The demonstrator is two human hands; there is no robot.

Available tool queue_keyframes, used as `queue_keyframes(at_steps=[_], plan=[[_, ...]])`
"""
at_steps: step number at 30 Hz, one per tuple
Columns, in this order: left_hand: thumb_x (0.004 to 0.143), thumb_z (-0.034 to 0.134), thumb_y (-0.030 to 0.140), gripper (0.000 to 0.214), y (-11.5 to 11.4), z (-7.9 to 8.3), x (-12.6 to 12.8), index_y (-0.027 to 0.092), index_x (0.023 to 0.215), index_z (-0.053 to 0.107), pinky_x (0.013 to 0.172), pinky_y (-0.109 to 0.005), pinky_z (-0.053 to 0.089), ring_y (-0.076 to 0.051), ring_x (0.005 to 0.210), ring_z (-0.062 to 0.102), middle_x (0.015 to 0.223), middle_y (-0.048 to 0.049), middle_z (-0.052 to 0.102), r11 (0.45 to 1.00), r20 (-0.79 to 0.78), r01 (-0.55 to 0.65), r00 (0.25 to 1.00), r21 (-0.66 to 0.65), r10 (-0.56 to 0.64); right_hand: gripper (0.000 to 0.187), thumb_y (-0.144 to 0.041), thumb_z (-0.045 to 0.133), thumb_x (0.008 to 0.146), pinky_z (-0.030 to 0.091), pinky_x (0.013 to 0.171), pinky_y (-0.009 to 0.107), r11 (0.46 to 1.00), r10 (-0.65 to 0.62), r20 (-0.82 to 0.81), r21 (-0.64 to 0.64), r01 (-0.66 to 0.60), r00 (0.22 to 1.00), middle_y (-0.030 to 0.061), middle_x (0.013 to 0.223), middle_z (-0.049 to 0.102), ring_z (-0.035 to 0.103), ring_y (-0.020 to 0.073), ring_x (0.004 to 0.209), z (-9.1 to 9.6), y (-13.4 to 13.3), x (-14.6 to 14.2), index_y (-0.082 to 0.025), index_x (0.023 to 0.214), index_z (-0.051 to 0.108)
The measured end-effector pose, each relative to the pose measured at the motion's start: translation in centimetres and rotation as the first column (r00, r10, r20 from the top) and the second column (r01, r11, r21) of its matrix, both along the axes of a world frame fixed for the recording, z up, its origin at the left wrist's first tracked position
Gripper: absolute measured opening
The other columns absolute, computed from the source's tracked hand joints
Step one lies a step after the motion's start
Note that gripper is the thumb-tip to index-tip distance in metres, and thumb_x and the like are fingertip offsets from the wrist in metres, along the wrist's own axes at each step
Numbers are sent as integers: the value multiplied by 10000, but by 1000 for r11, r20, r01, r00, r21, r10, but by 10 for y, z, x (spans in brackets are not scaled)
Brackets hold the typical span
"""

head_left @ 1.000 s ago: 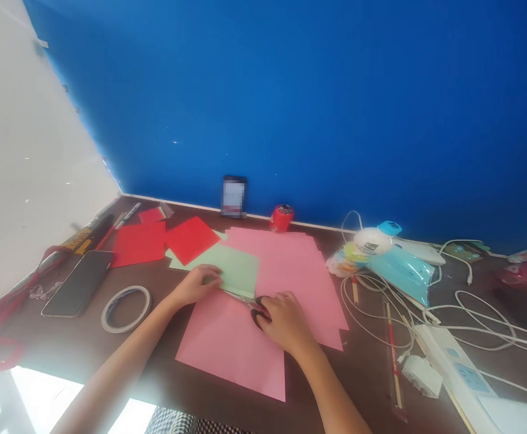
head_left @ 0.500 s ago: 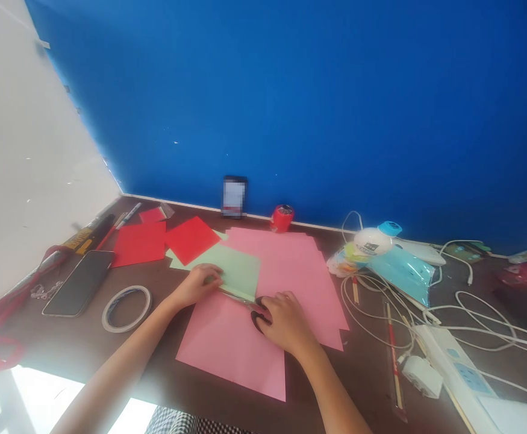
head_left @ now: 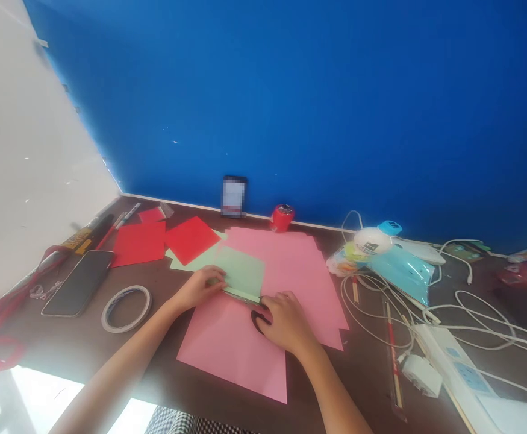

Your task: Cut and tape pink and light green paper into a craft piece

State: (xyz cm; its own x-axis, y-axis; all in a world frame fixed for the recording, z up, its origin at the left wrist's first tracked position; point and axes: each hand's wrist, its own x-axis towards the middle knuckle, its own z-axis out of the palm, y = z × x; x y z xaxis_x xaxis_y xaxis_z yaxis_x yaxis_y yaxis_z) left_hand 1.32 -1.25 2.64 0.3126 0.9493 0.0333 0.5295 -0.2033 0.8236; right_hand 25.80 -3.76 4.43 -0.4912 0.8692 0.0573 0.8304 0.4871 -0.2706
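Note:
With my left hand (head_left: 201,286) I pinch the near left corner of a light green sheet of paper (head_left: 244,269). My right hand (head_left: 285,318) grips a pair of scissors (head_left: 258,321) by its black handles. Their blades lie along the green sheet's near edge, pointing left toward my left hand; how far they are apart I cannot tell. Beneath both hands are several pink sheets of paper (head_left: 245,355). Another green sheet (head_left: 200,261) lies partly under a red square of paper (head_left: 193,240), with a second red square (head_left: 140,243) to its left.
A roll of tape (head_left: 126,308) and a phone (head_left: 79,283) lie left of my arm. Against the blue wall (head_left: 290,108) stand a second phone (head_left: 233,197) and a red container (head_left: 282,217). Right of the paper are a white bottle (head_left: 371,240), cables and a power strip (head_left: 457,367).
The green sheet and my left hand have shifted slightly right. The scissors' blades look closer along the sheet's near edge, while my right hand stays nearly in place.

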Motion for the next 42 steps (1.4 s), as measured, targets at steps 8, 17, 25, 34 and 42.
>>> queue_keyframes(at_steps=[8,17,25,34,42], plan=[[811,486,414,237,-1,-2,4,194,805,575,692,-274,468,-187,906,567,1052,-57,597,999,27,-28,999,-31,29,160,-267,504,720,265,676,274,1000,-7,12,-1,7,1000,-20,552,490,417,141,587,2,0,-2,-198,594,433],[791,511,382,180,-1,3,-1,208,812,556,722,-284,472,-228,1066,521,1153,-53,565,999,-8,6,1000,-37,-6,137,-259,518,716,255,671,277,1000,-5,31,15,4,1000,-20,551,495,424,142,590,0,0,0,-199,605,466],[814,467,387,211,1,-1,-7,201,732,521,898,-348,418,-240,1164,456,1229,-74,517,999,-70,39,997,-5,-40,146,-262,514,725,257,672,278,1000,30,44,-7,-29,999,-15,569,522,432,145,601,-1,0,0,-200,604,462],[825,435,387,220,1,-4,-6,197,736,502,956,-373,375,-245,1172,439,1224,-93,500,998,-77,57,995,-10,-58,176,-274,525,711,258,652,275,999,40,55,-28,-39,998,-18,547,509,425,137,585,2,0,-1,-196,579,438],[838,417,360,200,0,-3,-5,199,736,477,929,-384,390,-232,1127,467,1211,-98,498,998,-65,67,996,-11,-67,169,-257,522,712,261,646,272,998,62,63,-10,-61,996,-20,536,519,434,134,573,3,0,-1,-196,577,441]])
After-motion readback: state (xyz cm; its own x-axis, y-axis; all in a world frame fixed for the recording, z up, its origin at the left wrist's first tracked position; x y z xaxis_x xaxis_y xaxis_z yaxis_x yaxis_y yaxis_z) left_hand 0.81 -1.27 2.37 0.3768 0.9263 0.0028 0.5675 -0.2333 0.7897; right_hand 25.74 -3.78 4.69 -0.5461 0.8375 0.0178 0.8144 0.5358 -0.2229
